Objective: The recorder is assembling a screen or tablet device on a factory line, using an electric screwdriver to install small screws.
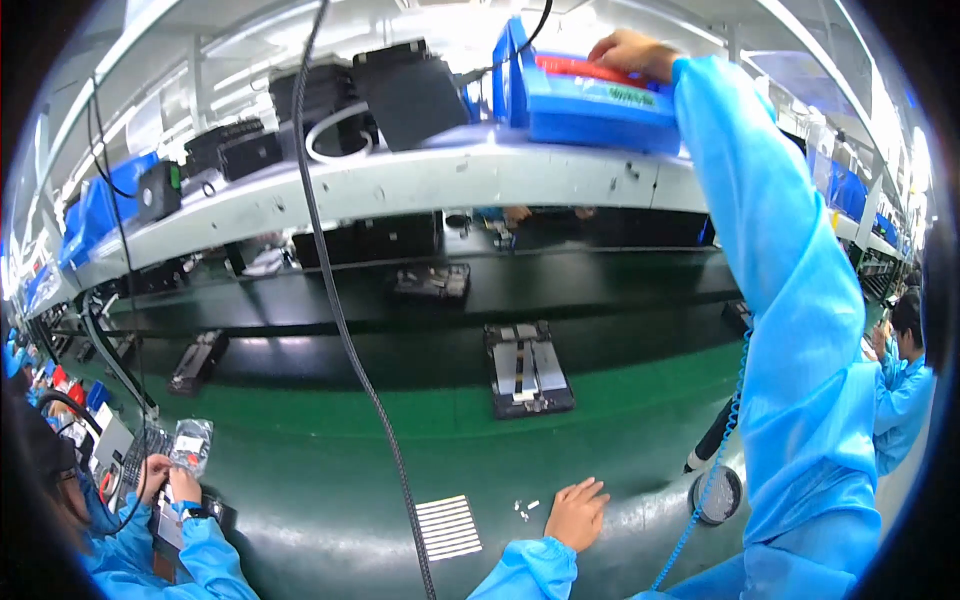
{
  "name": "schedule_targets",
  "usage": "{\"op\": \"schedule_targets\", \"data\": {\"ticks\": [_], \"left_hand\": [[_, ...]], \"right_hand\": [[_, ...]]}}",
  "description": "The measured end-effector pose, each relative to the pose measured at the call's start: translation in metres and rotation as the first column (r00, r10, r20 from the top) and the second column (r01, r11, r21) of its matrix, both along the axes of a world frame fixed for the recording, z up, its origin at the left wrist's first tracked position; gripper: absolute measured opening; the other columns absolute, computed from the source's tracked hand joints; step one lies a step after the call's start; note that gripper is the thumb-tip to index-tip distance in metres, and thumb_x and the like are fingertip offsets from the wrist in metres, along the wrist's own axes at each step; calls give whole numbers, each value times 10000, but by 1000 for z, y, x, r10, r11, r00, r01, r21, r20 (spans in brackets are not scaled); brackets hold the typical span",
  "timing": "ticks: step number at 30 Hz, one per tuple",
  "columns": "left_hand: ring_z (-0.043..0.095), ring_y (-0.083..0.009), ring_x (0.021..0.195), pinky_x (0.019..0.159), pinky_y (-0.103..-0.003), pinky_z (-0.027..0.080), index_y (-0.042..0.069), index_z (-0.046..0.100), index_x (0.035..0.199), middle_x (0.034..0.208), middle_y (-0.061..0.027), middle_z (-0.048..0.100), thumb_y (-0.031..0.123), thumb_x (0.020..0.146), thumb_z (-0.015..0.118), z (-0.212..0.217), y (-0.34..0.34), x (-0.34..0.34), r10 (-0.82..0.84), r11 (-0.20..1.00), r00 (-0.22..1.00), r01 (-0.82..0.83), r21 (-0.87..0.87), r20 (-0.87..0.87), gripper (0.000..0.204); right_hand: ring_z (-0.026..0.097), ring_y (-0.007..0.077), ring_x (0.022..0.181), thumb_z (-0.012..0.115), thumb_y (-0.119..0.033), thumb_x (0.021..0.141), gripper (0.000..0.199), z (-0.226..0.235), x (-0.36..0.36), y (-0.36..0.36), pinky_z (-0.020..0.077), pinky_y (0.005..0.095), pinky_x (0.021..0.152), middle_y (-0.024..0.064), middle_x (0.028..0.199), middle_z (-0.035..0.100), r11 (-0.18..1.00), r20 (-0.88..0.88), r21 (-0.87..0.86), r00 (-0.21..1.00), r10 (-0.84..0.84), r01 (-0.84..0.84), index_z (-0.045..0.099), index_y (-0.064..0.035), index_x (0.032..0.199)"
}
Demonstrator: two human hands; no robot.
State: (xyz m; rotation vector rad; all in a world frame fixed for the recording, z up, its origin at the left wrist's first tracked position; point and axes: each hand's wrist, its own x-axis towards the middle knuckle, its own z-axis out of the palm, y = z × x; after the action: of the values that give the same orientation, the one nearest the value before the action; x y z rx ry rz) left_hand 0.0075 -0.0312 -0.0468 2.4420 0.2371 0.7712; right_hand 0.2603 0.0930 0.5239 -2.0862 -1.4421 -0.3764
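Observation:
My right hand (pixel 632 55) is raised at full reach to a blue bin (pixel 600 125) on the shelf. Its fingers bend down over a red thing (pixel 590 70) at the bin's top, and the fingertips are hidden. My left hand (pixel 577 515) lies on the green work surface (pixel 340 500), fingers stretched out and holding nothing. Just left of it are several tiny white pieces (pixel 525 510). Farther left lies a sheet with pale strips (pixel 448 528). Beyond my left hand, an opened flat electronic device (pixel 528 368) shows its inner parts.
A black cable (pixel 345 330) hangs down in front. A blue coiled cord (pixel 720 460) runs beside a round dish (pixel 717 497) and a black-handled tool (pixel 710 437). Other devices (pixel 199 360) lie farther off. Co-workers sit left and right; one's hands (pixel 168 480) are near a clear bag.

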Motion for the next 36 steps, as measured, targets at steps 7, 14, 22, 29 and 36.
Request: {"op": "schedule_targets", "data": {"ticks": [7,14,22,29,36], "left_hand": [[491,-237,1211,995,-409,353,93,692,1016,1213,-80,598,113,804,580,8,8,4,-3,1000,1000,3,-4,-25,241],[488,-239,1218,999,-405,352,97,692,1009,1216,-83,598,112,805,584,6,2,3,-24,1000,1000,24,-21,0,231],[499,-255,1206,975,-411,371,83,697,995,1181,-106,617,124,825,592,-3,-1,-1,13,998,999,-11,-58,29,205],[449,-289,1236,980,-435,357,64,689,987,1227,-136,567,119,813,587,9,-3,9,-31,998,999,31,47,18,209],[451,-306,1231,991,-444,347,54,676,987,1224,-161,568,204,843,604,8,3,4,13,998,1000,-12,59,-24,220]], "right_hand": [[641,254,906,630,-283,780,372,11,-8,23,527,375,750,148,1062,661,960,286,-207,950,-125,189,665,-175,1135],[658,290,820,684,-280,759,282,4,-20,20,522,382,710,182,893,682,981,641,-85,763,-83,177,712,-70,944],[619,378,856,625,-210,694,233,-4,-32,-31,492,460,770,233,849,640,938,596,341,756,-270,66,670,-18,818],[630,352,663,652,-130,649,188,-13,-69,-166,497,386,624,224,691,616,855,777,496,518,-358,-152,665,9,776],[651,255,692,666,-102,692,193,-105,-99,-235,490,324,623,169,757,647,802,737,561,565,-372,-204,671,-21,868]]}}
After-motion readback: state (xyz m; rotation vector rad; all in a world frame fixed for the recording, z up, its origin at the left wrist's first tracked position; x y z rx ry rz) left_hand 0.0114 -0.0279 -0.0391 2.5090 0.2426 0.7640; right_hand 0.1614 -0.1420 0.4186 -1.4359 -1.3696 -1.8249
